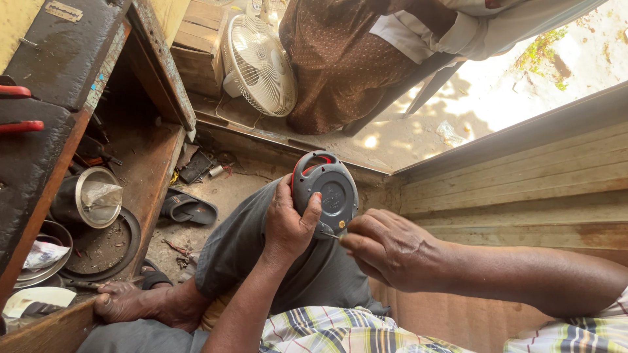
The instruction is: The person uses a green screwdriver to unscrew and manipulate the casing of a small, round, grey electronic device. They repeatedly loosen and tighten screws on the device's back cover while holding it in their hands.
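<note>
Gripped a round grey device [330, 193] with left hand [288, 225]; pinched a thin tool [330, 235] against it with right hand [386, 248].

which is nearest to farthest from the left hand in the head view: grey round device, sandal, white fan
1. grey round device: gripped in the left hand, resting on the knee.
2. sandal: on the floor, to the left.
3. white fan: up top, by the doorway.
</note>
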